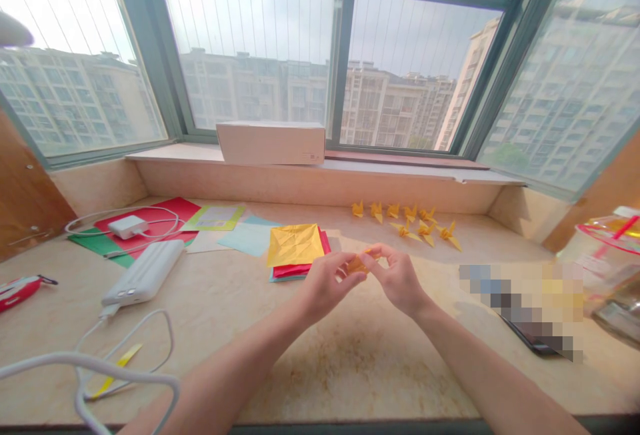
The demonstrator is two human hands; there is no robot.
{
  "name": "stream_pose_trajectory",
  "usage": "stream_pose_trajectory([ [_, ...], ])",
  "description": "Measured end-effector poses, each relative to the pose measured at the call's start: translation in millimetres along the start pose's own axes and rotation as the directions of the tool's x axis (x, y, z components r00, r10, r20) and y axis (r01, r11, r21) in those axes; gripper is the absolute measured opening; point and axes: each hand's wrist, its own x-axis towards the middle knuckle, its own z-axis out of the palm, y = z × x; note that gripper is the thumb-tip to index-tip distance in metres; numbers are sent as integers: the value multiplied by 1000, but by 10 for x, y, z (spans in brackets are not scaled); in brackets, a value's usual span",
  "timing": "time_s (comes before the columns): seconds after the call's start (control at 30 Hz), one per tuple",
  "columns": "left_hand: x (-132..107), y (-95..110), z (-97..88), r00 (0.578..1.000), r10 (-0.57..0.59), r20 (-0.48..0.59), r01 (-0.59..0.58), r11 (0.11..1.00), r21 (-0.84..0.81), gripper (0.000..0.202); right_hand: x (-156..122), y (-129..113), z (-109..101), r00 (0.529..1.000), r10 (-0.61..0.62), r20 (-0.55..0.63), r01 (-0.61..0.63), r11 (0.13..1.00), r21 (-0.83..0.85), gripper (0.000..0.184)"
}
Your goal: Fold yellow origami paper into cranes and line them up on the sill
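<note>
Between my two hands is a small piece of folded yellow origami paper (358, 263), largely covered by the fingers. My left hand (327, 283) pinches it from the left, and my right hand (399, 278) grips it from the right, thumb on top. Just behind my left hand lies a stack of square paper, with a creased yellow sheet (296, 245) on top and red and blue sheets (300, 272) under it. Several folded yellow paper cranes (426, 233) stand in loose rows beyond my right hand.
At left lie a white power bank (145, 271), cables (170, 335), a charger (128, 226), coloured paper sheets (250, 235) and a red tool (20, 291). A pixelated dark flat object (530, 335) and a drink cup (595, 255) are at right. A white box (271, 143) sits on the window ledge.
</note>
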Motion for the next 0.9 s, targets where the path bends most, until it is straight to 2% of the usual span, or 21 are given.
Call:
stream_pose_trajectory([
  [0.17, 10, 38, -9, 997, -73, 18, 75, 981, -181, 30, 25, 53, 12, 998, 27, -57, -21, 996, 89, 31],
  [0.3, 40, 10, -22, 983, -185, -4, 170, 910, -379, 25, 46, 34, 26, 998, -1, -67, 17, 969, 248, 40],
  [0.43, 64, -15, -44, 980, -191, -51, 150, 889, -433, 25, 47, 4, 10, 999, -36, -31, 43, 966, 254, 39],
  [0.53, 71, -15, -73, 980, -157, -121, 103, 924, -369, 23, 31, 20, 6, 998, -49, 31, 40, 967, 253, 33],
  [0.67, 61, -17, -117, 965, -37, -261, 17, 997, -79, 18, 18, 40, 20, 991, -129, 33, 119, 971, 205, 25],
  [0.73, 50, -20, -128, 967, -8, -253, 7, 1000, -2, 18, 16, 27, 23, 984, -177, 16, 171, 968, 185, 22],
  [0.9, 6, 13, -124, 990, 2, -139, -6, 1000, -25, 20, 2, -50, -6, 956, -293, 21, 289, 951, 110, 13],
])
